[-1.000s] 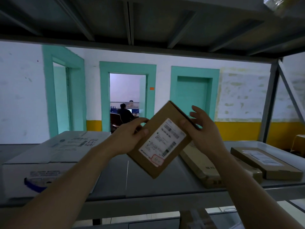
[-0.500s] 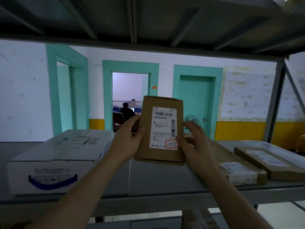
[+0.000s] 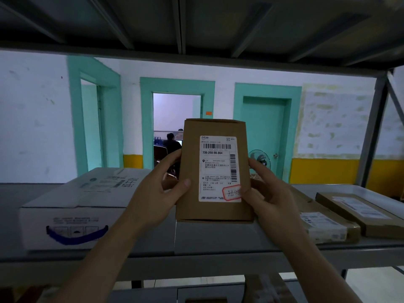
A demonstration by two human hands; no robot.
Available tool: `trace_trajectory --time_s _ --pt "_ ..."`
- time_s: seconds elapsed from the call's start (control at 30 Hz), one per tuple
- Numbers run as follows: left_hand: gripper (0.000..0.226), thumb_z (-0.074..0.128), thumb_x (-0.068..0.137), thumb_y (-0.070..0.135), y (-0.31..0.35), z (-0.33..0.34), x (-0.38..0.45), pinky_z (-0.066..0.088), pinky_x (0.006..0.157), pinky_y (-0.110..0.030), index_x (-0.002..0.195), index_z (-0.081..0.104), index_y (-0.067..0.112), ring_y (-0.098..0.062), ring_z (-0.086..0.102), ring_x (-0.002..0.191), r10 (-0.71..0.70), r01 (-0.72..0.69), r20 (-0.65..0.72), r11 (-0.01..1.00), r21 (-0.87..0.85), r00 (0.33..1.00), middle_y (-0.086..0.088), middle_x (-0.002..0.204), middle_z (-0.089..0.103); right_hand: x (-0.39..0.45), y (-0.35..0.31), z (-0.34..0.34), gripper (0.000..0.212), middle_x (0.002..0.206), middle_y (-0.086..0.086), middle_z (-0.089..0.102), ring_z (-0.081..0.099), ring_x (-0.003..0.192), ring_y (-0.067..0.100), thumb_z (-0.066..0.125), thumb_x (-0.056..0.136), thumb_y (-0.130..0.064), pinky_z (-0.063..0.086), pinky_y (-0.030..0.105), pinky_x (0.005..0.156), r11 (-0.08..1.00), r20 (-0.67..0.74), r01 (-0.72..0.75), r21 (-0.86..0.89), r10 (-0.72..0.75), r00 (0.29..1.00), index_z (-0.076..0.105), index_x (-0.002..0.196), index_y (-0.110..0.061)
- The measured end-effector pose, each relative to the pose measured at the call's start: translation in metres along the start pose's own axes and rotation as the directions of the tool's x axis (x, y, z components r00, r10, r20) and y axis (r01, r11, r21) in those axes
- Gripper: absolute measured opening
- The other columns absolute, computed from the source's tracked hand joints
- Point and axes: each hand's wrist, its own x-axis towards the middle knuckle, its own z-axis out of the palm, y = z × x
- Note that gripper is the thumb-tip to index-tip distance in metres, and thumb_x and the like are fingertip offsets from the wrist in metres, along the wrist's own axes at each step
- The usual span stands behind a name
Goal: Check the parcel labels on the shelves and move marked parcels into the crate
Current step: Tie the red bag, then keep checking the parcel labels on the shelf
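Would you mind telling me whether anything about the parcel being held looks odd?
The brown parcel, held upright by both hands, carries a red-outlined handwritten mark at the lower right corner of its label; the right hand's thumb partly hides it. No damage visible.

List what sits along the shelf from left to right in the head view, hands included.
white box → left hand → held brown parcel → right hand → flat brown parcel → second flat brown parcel

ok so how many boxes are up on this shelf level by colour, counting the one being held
brown cardboard boxes: 3 – held upright box, long flat box, far-right flat box
white cardboard box with blue handle mark: 1
total: 4
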Motion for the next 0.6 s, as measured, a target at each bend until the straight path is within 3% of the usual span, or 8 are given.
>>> trace_trajectory --time_s 0.13,0.2,0.3,0.4,0.6 --pt "0.066 0.063 0.085 0.038 -0.002 -0.003 -0.010 0.060 0.080 -0.029 0.143 0.035 0.051 -0.007 0.066 0.108 -0.011 0.011 0.050 1.000 0.012 0.999 0.036 0.127 0.055 -0.013 -0.001 -0.002 0.067 0.137 -0.019 0.054 0.059 0.119 0.005 0.071 0.080 -0.029 0.057 0.032 0.089 0.996 0.068 -0.003 0.088 -0.003 0.998 0.045 0.141 -0.041" --pt "0.067 0.063 0.083 0.040 -0.004 -0.003 -0.013 0.060 0.080 -0.028 0.142 0.035 0.054 -0.005 0.065 0.109 -0.020 0.019 0.060 1.000 0.017 0.998 0.037 0.127 0.054 -0.017 -0.002 -0.003 0.071 0.139 -0.022 0.051 0.058 0.119 0.004 0.073 0.081 -0.023 0.058 0.031 0.088 0.995 0.115 -0.025 0.092 0.014 0.993 0.042 0.141 -0.046" --pt "0.070 0.064 0.081 0.043 -0.005 -0.002 -0.015 0.057 0.076 -0.021 0.142 0.033 0.056 -0.001 0.064 0.106 -0.035 0.033 0.056 0.999 0.033 0.998 0.035 0.129 0.052 -0.020 0.000 -0.004 0.082 0.141 -0.028 0.045 0.056 0.120 -0.001 0.073 0.085 -0.006 0.058 0.035 0.089 0.996 0.150 -0.062 0.062 0.052 0.987 0.035 0.145 -0.046" --pt "0.072 0.064 0.079 0.045 -0.004 -0.001 -0.016 0.054 0.069 -0.013 0.142 0.031 0.055 0.008 0.061 0.101 -0.042 0.039 0.052 0.997 0.061 0.998 0.033 0.131 0.048 -0.021 0.002 -0.006 0.086 0.144 -0.026 0.042 0.054 0.123 0.000 0.074 0.084 -0.006 0.059 0.035 0.087 0.996 0.168 -0.075 0.039 0.067 0.983 0.032 0.147 -0.046" --pt "0.075 0.064 0.077 0.049 -0.003 -0.003 -0.016 0.053 0.069 -0.011 0.142 0.027 0.058 0.010 0.059 0.101 -0.034 0.026 0.070 0.994 0.107 0.997 0.036 0.131 0.045 -0.021 -0.002 -0.007 0.089 0.141 -0.029 0.043 0.054 0.121 -0.001 0.076 0.083 -0.005 0.060 0.034 0.083 0.997 0.173 -0.073 0.019 0.068 0.983 0.030 0.147 -0.048"
